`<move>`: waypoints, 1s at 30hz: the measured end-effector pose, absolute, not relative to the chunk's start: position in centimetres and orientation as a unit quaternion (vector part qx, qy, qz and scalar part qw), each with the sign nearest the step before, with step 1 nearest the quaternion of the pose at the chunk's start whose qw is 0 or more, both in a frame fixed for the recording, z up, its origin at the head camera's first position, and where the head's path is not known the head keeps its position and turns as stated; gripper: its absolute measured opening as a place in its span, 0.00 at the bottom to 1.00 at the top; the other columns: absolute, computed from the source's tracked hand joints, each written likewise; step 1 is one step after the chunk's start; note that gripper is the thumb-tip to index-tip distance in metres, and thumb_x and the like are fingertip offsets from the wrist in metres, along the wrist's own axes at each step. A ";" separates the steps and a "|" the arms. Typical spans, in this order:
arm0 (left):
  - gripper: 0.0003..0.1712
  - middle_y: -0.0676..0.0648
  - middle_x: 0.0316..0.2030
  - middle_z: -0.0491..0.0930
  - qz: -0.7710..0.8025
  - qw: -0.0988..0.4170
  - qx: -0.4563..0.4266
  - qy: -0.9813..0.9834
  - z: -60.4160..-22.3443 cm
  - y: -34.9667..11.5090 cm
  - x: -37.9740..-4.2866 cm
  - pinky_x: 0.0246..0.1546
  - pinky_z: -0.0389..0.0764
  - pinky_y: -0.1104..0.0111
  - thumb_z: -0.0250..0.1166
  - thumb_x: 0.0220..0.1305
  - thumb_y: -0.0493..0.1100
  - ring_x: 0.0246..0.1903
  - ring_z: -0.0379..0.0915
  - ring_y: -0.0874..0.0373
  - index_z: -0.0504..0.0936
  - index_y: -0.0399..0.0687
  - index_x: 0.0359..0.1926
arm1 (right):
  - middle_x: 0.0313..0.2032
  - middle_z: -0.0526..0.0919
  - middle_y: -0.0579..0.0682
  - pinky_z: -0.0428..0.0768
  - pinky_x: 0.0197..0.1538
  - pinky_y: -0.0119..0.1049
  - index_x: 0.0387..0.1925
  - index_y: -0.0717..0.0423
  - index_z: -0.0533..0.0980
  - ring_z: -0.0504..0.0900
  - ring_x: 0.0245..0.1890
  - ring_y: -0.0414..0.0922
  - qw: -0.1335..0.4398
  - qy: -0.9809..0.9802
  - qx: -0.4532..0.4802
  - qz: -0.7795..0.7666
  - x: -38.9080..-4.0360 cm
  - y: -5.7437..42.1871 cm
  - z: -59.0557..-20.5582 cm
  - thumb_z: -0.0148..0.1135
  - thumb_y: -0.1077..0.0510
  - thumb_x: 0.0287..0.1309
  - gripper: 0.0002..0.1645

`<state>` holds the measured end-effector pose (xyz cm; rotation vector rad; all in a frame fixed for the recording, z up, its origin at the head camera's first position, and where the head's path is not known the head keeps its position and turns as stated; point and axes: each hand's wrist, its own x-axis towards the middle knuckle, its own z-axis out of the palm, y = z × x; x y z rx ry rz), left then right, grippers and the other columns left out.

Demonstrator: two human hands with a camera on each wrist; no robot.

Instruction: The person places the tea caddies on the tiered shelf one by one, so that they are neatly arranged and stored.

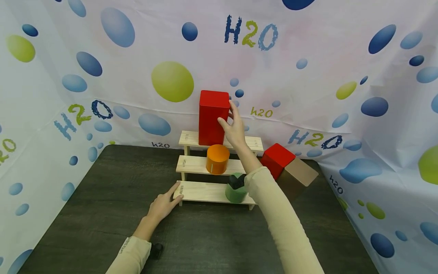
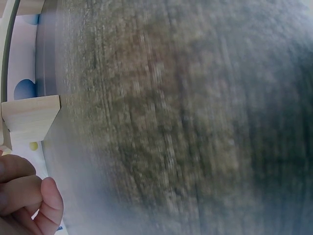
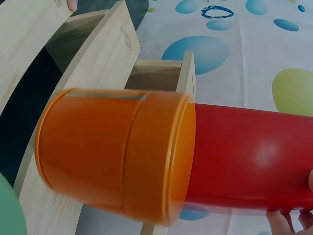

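A tall red box (image 1: pixel 212 123) stands upright on the top step of a light wooden three-step stand (image 1: pixel 202 191). At the box's right edge my right hand (image 1: pixel 235 131) grips it, thumb on the front face and fingers along the side. Thumb and fingers of my left hand (image 1: pixel 161 206) hold the left end of the stand's bottom step; curled fingers (image 2: pixel 19 188) show beside the wood in the left wrist view. An orange cylindrical tin (image 3: pixel 107 152) sits on the middle step, in front of the red box. On the bottom step stands a green round tin (image 1: pixel 235 194), partly behind the right wrist's black strap.
Right of the stand, a second red box (image 1: pixel 276 158) and a brown box (image 1: pixel 299 175) stand close together on the dark wooden table (image 1: pixel 102 213). A white curtain (image 1: pixel 137 83) with blue and green dots rises behind the table and along both sides.
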<state>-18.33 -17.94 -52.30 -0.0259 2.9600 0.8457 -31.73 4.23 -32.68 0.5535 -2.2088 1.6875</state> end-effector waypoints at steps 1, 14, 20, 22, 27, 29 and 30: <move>0.40 0.47 0.14 0.64 0.274 0.033 -0.010 0.961 -52.3 -17.9 -18.4 0.13 0.54 0.69 0.45 0.61 0.70 0.13 0.51 0.60 0.53 0.61 0.70 | 0.65 0.60 0.53 0.70 0.56 0.44 0.69 0.52 0.52 0.64 0.61 0.52 0.151 -0.771 0.193 0.589 -31.7 4.1 -32.7 0.56 0.65 0.60 0.38; 0.40 0.47 0.14 0.63 0.276 0.048 -0.015 0.960 -52.3 -18.1 -18.3 0.12 0.54 0.69 0.50 0.62 0.66 0.12 0.49 0.60 0.53 0.58 0.70 | 0.67 0.57 0.53 0.65 0.59 0.47 0.69 0.52 0.51 0.65 0.60 0.53 0.141 -0.766 0.213 0.591 -31.6 2.1 -32.8 0.53 0.68 0.60 0.39; 0.39 0.48 0.14 0.62 0.275 0.047 -0.013 0.960 -52.3 -18.1 -18.3 0.12 0.53 0.69 0.50 0.62 0.66 0.12 0.48 0.61 0.53 0.59 0.70 | 0.67 0.57 0.54 0.66 0.59 0.47 0.69 0.53 0.51 0.66 0.59 0.54 0.143 -0.769 0.216 0.584 -31.4 1.4 -32.8 0.54 0.69 0.59 0.39; 0.39 0.48 0.13 0.62 0.276 0.045 -0.012 0.960 -52.3 -18.1 -18.2 0.12 0.53 0.69 0.50 0.62 0.65 0.11 0.47 0.61 0.53 0.59 0.70 | 0.67 0.58 0.54 0.66 0.59 0.47 0.69 0.53 0.52 0.66 0.59 0.53 0.141 -0.769 0.216 0.584 -31.4 1.1 -32.8 0.54 0.68 0.59 0.39; 0.39 0.49 0.12 0.61 0.281 0.046 -0.011 0.959 -52.4 -18.1 -18.2 0.11 0.52 0.70 0.51 0.62 0.65 0.10 0.46 0.62 0.53 0.59 0.70 | 0.67 0.57 0.51 0.65 0.59 0.49 0.69 0.51 0.52 0.65 0.59 0.52 0.133 -0.770 0.214 0.587 -31.6 0.6 -33.1 0.54 0.67 0.60 0.39; 0.39 0.49 0.12 0.61 0.282 0.046 -0.009 0.958 -52.5 -18.1 -18.2 0.11 0.52 0.70 0.50 0.62 0.65 0.10 0.46 0.62 0.53 0.59 0.70 | 0.67 0.57 0.51 0.64 0.59 0.50 0.69 0.50 0.52 0.65 0.59 0.52 0.132 -0.769 0.215 0.587 -31.7 0.4 -33.1 0.54 0.67 0.60 0.39; 0.39 0.49 0.12 0.62 0.283 0.049 -0.011 0.958 -52.5 -18.1 -18.3 0.11 0.52 0.70 0.51 0.62 0.65 0.10 0.46 0.61 0.53 0.60 0.70 | 0.67 0.57 0.51 0.64 0.59 0.50 0.69 0.50 0.52 0.65 0.59 0.52 0.131 -0.768 0.216 0.588 -31.7 0.3 -33.1 0.54 0.67 0.60 0.39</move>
